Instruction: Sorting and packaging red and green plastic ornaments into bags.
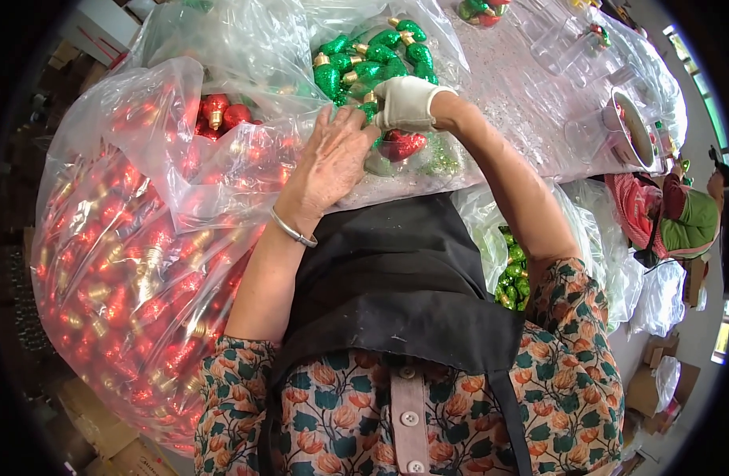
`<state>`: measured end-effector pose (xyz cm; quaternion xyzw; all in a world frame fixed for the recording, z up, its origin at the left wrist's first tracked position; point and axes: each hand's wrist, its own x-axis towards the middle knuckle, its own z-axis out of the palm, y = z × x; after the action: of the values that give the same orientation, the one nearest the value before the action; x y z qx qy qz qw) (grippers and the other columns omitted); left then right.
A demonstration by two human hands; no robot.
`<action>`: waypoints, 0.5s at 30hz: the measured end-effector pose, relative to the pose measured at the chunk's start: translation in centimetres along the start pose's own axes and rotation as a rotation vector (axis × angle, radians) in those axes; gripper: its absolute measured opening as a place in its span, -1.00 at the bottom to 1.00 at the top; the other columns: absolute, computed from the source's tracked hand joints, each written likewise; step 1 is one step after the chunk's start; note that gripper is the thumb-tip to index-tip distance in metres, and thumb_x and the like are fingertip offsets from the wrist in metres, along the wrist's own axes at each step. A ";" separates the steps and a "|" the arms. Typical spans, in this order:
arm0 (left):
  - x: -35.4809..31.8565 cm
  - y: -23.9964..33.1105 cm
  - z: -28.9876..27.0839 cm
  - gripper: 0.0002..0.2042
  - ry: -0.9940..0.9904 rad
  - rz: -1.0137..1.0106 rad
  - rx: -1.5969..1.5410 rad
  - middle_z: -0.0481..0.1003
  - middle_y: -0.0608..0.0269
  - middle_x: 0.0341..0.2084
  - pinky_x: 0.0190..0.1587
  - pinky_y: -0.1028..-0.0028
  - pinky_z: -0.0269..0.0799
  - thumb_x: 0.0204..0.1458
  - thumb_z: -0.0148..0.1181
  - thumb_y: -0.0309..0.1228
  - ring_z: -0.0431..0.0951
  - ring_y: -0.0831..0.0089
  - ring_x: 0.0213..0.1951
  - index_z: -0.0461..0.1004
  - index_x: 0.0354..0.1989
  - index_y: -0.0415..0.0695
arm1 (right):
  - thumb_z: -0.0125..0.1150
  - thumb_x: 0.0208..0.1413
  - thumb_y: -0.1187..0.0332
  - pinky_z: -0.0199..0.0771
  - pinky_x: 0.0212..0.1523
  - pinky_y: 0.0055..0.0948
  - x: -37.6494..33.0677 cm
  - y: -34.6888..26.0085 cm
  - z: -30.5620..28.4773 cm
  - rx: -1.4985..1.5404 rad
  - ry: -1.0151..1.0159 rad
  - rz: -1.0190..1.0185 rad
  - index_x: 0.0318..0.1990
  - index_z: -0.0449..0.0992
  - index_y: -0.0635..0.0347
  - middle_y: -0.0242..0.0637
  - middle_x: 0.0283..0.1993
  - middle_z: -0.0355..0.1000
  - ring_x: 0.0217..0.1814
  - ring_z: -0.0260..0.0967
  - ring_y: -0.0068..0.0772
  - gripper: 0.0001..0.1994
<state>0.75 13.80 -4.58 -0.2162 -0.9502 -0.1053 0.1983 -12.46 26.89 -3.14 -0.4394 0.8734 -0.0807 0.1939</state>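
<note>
My left hand (338, 155), bare with a bangle at the wrist, bends its fingers close beside my right hand; what they grip is partly hidden. My right hand (409, 103) wears a white glove, its fingers closed near the gold cap of a green glitter bulb ornament (370, 109) between the two hands. Just below the glove lies a red glitter bulb ornament (402, 145), seemingly inside clear plastic. Beyond my hands, several green glitter bulb ornaments (372, 70) with gold caps are heaped on a clear plastic bag.
A big clear bag of red bulb ornaments (118, 301) bulges at the left. Green ornaments (513, 274) fill a bag beside my right arm. Clear plastic cylinders (575, 59) and a white tub (630, 127) stand on the glitter-strewn table (499, 87). Another person (686, 218) is at the far right.
</note>
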 end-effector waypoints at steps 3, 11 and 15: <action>0.0 -0.4 0.5 -0.90 0.070 -0.044 -0.194 0.43 0.07 -0.38 -0.06 0.28 0.37 -0.12 0.08 -0.58 0.44 0.14 -0.18 0.47 -0.40 -0.19 | 0.16 -0.05 0.19 0.50 -0.20 -0.24 1.1 -0.1 0.7 -0.037 0.017 0.006 -0.25 0.56 0.29 0.05 -0.29 0.52 -0.23 0.51 0.01 -0.67; 2.1 -4.4 -6.2 -0.86 0.212 -0.164 -0.280 0.49 0.02 -0.37 -0.23 0.26 0.40 -0.04 0.16 -0.46 0.51 0.07 -0.29 0.47 -0.33 -0.25 | 0.18 -0.02 0.06 0.46 -0.11 -0.17 1.8 -0.9 1.4 -0.010 0.109 0.014 -0.21 0.55 0.31 0.13 -0.20 0.49 -0.14 0.48 0.04 -0.57; 2.3 -12.8 -9.2 -0.76 -0.068 -0.361 0.089 0.51 0.06 -0.28 -0.15 0.22 0.38 -0.05 0.18 -0.29 0.51 0.09 -0.19 0.51 -0.27 -0.17 | 0.17 0.01 0.00 0.44 -0.08 -0.15 2.2 -0.5 2.0 -0.037 0.084 0.010 -0.17 0.52 0.31 0.10 -0.14 0.48 -0.09 0.45 0.05 -0.52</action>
<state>-3.90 0.72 3.22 -0.0366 -0.9834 -0.0894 0.1533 -12.46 24.92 -5.36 -0.4346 0.8844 -0.0819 0.1494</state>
